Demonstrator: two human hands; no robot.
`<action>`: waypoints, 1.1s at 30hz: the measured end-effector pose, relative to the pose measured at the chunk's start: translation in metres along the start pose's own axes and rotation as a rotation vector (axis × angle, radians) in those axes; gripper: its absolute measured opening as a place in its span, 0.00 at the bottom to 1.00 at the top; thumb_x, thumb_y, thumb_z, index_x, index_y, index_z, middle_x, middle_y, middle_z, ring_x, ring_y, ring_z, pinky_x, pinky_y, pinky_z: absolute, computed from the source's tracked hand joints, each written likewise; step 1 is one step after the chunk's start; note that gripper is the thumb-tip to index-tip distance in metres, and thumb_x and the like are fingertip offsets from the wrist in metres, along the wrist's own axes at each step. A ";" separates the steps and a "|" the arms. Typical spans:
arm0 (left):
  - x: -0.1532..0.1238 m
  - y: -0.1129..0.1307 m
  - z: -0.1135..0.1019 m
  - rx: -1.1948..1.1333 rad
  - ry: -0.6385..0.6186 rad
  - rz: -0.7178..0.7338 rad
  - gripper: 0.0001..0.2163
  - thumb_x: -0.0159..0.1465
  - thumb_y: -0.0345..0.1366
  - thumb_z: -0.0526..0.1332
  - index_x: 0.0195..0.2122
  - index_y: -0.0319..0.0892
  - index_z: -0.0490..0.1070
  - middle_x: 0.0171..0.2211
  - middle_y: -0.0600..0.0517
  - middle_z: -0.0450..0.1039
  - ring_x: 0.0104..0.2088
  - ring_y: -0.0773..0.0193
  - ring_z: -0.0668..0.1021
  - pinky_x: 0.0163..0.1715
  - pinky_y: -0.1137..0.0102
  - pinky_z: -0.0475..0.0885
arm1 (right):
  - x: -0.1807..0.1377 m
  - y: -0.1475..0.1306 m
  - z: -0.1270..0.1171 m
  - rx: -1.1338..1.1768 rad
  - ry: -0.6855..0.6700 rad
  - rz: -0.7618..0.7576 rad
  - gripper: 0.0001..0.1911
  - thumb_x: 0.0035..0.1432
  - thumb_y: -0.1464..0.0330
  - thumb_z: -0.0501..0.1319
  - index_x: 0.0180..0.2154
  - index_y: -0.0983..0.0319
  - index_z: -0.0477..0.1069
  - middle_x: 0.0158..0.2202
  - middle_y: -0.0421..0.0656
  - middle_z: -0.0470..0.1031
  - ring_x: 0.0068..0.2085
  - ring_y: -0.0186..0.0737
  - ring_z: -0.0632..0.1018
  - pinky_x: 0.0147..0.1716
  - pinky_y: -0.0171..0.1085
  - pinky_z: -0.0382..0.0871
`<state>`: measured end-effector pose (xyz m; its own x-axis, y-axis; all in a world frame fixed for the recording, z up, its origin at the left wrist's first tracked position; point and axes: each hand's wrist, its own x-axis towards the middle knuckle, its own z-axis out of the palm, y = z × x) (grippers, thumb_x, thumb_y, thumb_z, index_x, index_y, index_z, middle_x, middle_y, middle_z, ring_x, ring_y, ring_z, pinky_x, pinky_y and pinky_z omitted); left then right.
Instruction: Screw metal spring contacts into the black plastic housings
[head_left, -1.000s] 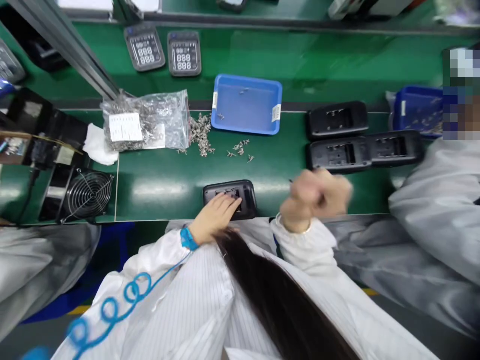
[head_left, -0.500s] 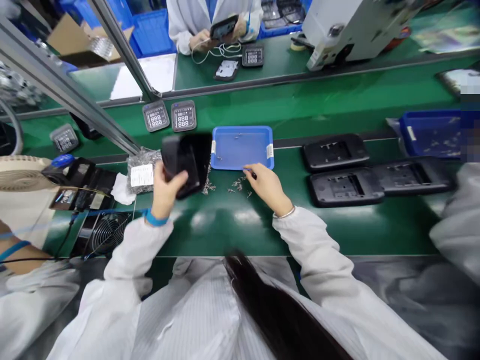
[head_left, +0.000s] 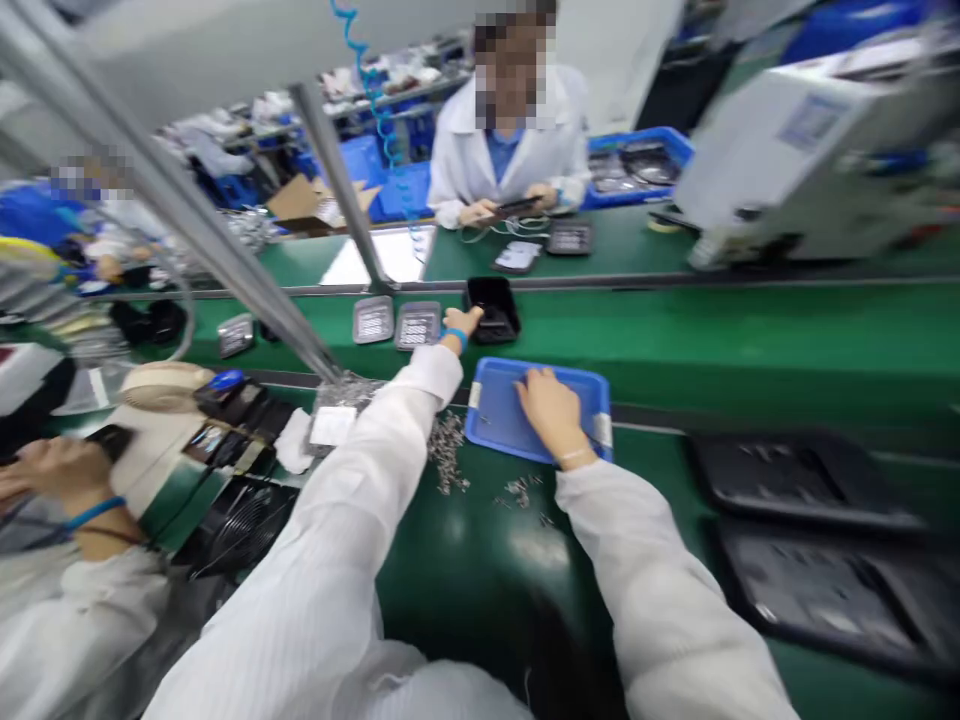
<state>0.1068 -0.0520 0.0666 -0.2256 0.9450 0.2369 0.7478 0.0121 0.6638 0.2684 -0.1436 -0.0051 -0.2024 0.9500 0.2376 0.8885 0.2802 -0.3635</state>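
Observation:
My left hand (head_left: pixel 459 321) reaches far forward and grips the near edge of a black device housing (head_left: pixel 491 307) that lies on the green conveyor belt (head_left: pixel 675 330), beside two grey keypad units (head_left: pixel 398 323). My right hand (head_left: pixel 549 410) rests inside the shallow blue tray (head_left: pixel 495 412), fingers bent down onto its floor; what they touch is too small to make out. Loose small metal parts (head_left: pixel 448 462) lie on the green bench just in front of the tray.
A clear bag of metal parts (head_left: pixel 335 412) and a black fan (head_left: pixel 240 528) sit to the left. Two black housings (head_left: pixel 795 480) lie to the right. A slanted metal rail (head_left: pixel 195 235) crosses the left. A person in white works opposite; another person's hand (head_left: pixel 45 470) is at far left.
My left hand has carried the black housing forward from above the bench to the conveyor belt. My right hand moved from the loose parts into the blue tray. The view tilted up.

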 end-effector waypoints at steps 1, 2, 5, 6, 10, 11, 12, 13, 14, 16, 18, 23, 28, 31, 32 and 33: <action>-0.008 -0.003 -0.005 0.036 0.012 -0.054 0.20 0.71 0.46 0.53 0.50 0.33 0.71 0.51 0.45 0.72 0.46 0.67 0.77 0.56 0.59 0.70 | 0.001 0.001 0.001 0.014 -0.001 -0.028 0.13 0.65 0.61 0.56 0.30 0.60 0.68 0.30 0.47 0.71 0.20 0.33 0.69 0.21 0.35 0.59; -0.017 -0.006 -0.011 0.068 0.021 -0.092 0.18 0.70 0.45 0.55 0.52 0.36 0.70 0.54 0.44 0.70 0.50 0.63 0.76 0.57 0.57 0.69 | 0.001 0.001 0.001 0.030 -0.009 -0.061 0.14 0.65 0.64 0.54 0.28 0.61 0.68 0.29 0.48 0.71 0.20 0.34 0.70 0.21 0.35 0.59; -0.057 -0.011 -0.026 0.089 -0.009 -0.091 0.21 0.67 0.37 0.61 0.60 0.41 0.64 0.63 0.41 0.61 0.63 0.53 0.65 0.63 0.56 0.63 | -0.001 0.002 -0.004 -0.003 -0.095 -0.109 0.14 0.61 0.73 0.51 0.26 0.66 0.70 0.29 0.55 0.72 0.21 0.41 0.74 0.23 0.39 0.63; -0.075 -0.010 -0.029 0.079 -0.043 -0.065 0.22 0.66 0.36 0.61 0.60 0.39 0.64 0.63 0.39 0.61 0.64 0.55 0.64 0.64 0.62 0.61 | -0.003 0.002 -0.008 -0.051 -0.148 -0.128 0.12 0.59 0.74 0.51 0.28 0.67 0.71 0.31 0.57 0.73 0.22 0.44 0.75 0.23 0.40 0.64; -0.160 -0.009 -0.037 -0.292 -0.335 -0.152 0.18 0.66 0.32 0.60 0.56 0.30 0.69 0.49 0.39 0.74 0.49 0.58 0.77 0.54 0.66 0.72 | -0.027 -0.007 -0.032 -0.199 -0.191 -0.217 0.14 0.63 0.69 0.46 0.36 0.64 0.70 0.36 0.55 0.75 0.22 0.44 0.74 0.20 0.41 0.62; -0.182 -0.010 -0.038 -0.446 -0.424 -0.213 0.18 0.67 0.32 0.58 0.56 0.29 0.68 0.45 0.41 0.75 0.44 0.60 0.79 0.49 0.64 0.74 | -0.039 -0.011 -0.039 -0.167 -0.134 -0.257 0.15 0.63 0.68 0.45 0.36 0.62 0.69 0.35 0.53 0.76 0.20 0.42 0.71 0.18 0.40 0.60; -0.203 -0.011 -0.039 -0.633 -0.509 -0.290 0.18 0.68 0.34 0.56 0.56 0.29 0.68 0.42 0.43 0.75 0.40 0.61 0.79 0.45 0.64 0.76 | -0.054 -0.017 -0.047 -0.114 -0.075 -0.306 0.15 0.64 0.67 0.45 0.36 0.60 0.68 0.35 0.51 0.76 0.19 0.41 0.70 0.16 0.39 0.59; -0.224 -0.012 -0.041 -0.816 -0.573 -0.372 0.17 0.68 0.36 0.56 0.54 0.30 0.69 0.39 0.45 0.75 0.37 0.63 0.79 0.41 0.65 0.76 | -0.071 -0.023 -0.055 -0.042 -0.018 -0.369 0.14 0.64 0.66 0.45 0.36 0.59 0.68 0.34 0.49 0.76 0.19 0.41 0.70 0.15 0.38 0.58; -0.244 -0.012 -0.044 -0.972 -0.613 -0.448 0.16 0.68 0.38 0.57 0.50 0.33 0.72 0.36 0.47 0.74 0.33 0.65 0.78 0.37 0.68 0.75 | -0.090 -0.030 -0.064 0.035 0.037 -0.437 0.13 0.64 0.66 0.46 0.37 0.58 0.68 0.34 0.49 0.76 0.20 0.40 0.71 0.15 0.37 0.57; -0.279 -0.011 -0.051 -1.251 -0.641 -0.588 0.14 0.62 0.45 0.64 0.38 0.36 0.75 0.31 0.50 0.71 0.27 0.71 0.74 0.27 0.74 0.69 | -0.129 -0.045 -0.082 0.155 0.156 -0.552 0.11 0.63 0.70 0.49 0.38 0.58 0.70 0.35 0.47 0.76 0.22 0.37 0.72 0.15 0.35 0.56; -0.306 -0.008 -0.060 -1.371 -0.636 -0.640 0.20 0.51 0.51 0.73 0.28 0.37 0.72 0.25 0.54 0.67 0.20 0.76 0.64 0.19 0.77 0.58 | -0.161 -0.058 -0.097 0.211 0.304 -0.666 0.13 0.60 0.77 0.51 0.39 0.60 0.72 0.34 0.44 0.76 0.23 0.32 0.72 0.17 0.33 0.58; -0.334 -0.005 -0.074 -1.425 -0.869 -0.632 0.27 0.40 0.54 0.77 0.24 0.36 0.68 0.18 0.59 0.57 0.18 0.79 0.57 0.17 0.80 0.52 | -0.200 -0.062 -0.121 0.230 0.400 -0.915 0.15 0.60 0.81 0.52 0.38 0.61 0.74 0.31 0.39 0.75 0.27 0.26 0.71 0.27 0.29 0.63; -0.351 0.002 -0.070 -1.350 -1.134 -0.641 0.27 0.37 0.51 0.78 0.23 0.35 0.68 0.19 0.56 0.64 0.19 0.77 0.65 0.17 0.81 0.57 | -0.228 -0.046 -0.147 0.106 0.414 -1.043 0.05 0.57 0.75 0.61 0.34 0.60 0.74 0.26 0.35 0.72 0.23 0.28 0.66 0.20 0.33 0.56; -0.355 0.011 -0.066 -1.309 -1.227 -0.655 0.25 0.40 0.50 0.78 0.22 0.36 0.68 0.20 0.55 0.66 0.20 0.76 0.68 0.18 0.82 0.60 | -0.241 -0.024 -0.154 0.043 0.431 -1.131 0.06 0.58 0.70 0.61 0.38 0.58 0.76 0.32 0.36 0.75 0.24 0.26 0.67 0.19 0.32 0.58; -0.354 0.013 -0.065 -1.292 -1.219 -0.648 0.24 0.43 0.50 0.77 0.22 0.36 0.68 0.20 0.55 0.66 0.20 0.77 0.68 0.19 0.82 0.61 | -0.243 -0.012 -0.155 -0.007 0.430 -1.086 0.08 0.59 0.69 0.60 0.41 0.57 0.76 0.34 0.36 0.76 0.24 0.25 0.68 0.19 0.31 0.59; -0.352 0.015 -0.063 -1.263 -1.184 -0.630 0.23 0.45 0.50 0.76 0.22 0.36 0.68 0.20 0.55 0.67 0.20 0.77 0.68 0.19 0.82 0.61 | -0.243 0.004 -0.155 -0.062 0.429 -0.995 0.10 0.61 0.68 0.59 0.43 0.55 0.75 0.36 0.36 0.77 0.25 0.25 0.70 0.20 0.31 0.61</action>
<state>0.1581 -0.4048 0.0381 0.6696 0.6125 -0.4201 -0.2480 0.7175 0.6509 0.3844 -0.3943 0.0755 -0.6930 0.1702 0.7006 0.4275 0.8795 0.2092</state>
